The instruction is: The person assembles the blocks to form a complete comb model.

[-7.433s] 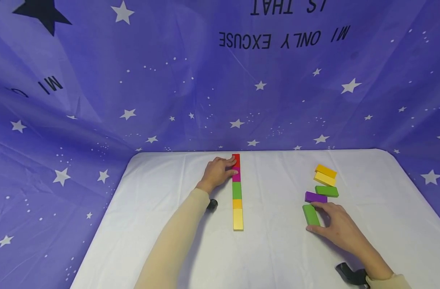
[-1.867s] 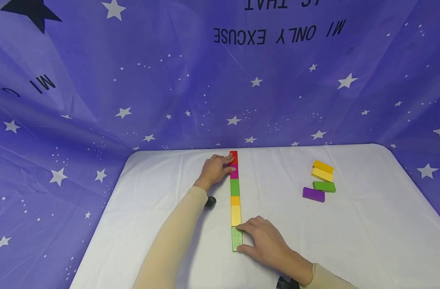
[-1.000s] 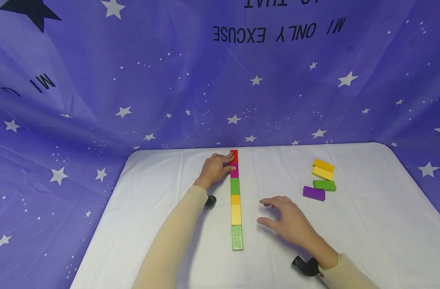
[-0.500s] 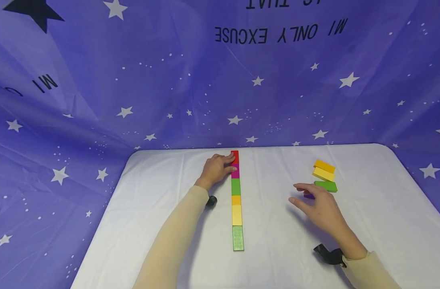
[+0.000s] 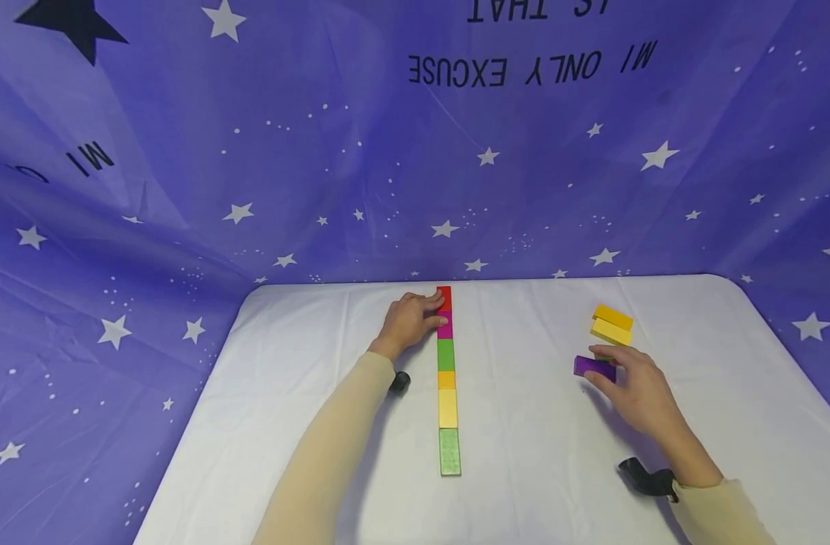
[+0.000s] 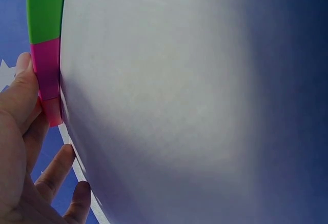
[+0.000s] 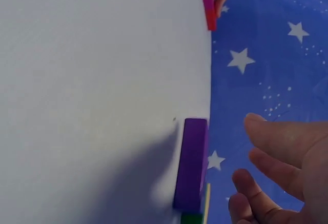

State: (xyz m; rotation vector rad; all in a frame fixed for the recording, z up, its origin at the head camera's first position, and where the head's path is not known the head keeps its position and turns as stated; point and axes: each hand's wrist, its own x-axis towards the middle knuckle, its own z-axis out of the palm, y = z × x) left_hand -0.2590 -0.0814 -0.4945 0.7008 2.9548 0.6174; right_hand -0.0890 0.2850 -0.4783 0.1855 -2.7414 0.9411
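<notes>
A straight row of coloured blocks lies flat on the white cloth. At its far end my left hand (image 5: 404, 322) rests its fingertips on the red block (image 5: 446, 292) and its thumb on the magenta block (image 6: 46, 62). Below these follow a green block (image 5: 445, 354), a short orange block (image 5: 446, 380), a pale yellow block (image 5: 447, 409) and a speckled light green block (image 5: 450, 452). My right hand (image 5: 640, 393) hovers over a purple block (image 7: 191, 162), thumb and fingers spread and apart from it. A second green block (image 7: 192, 219) is mostly hidden behind the purple one.
Beyond the right hand, an orange block (image 5: 614, 316) and a yellow block (image 5: 611, 332) lie side by side. A purple star-printed cloth (image 5: 360, 151) rises behind the table's far edge. Black wrist cameras (image 5: 647, 478) sit below both hands.
The right hand brought a green block from the right-hand group to the row's near end, released it, then moved back right over the purple block. The left hand stayed on the far end.
</notes>
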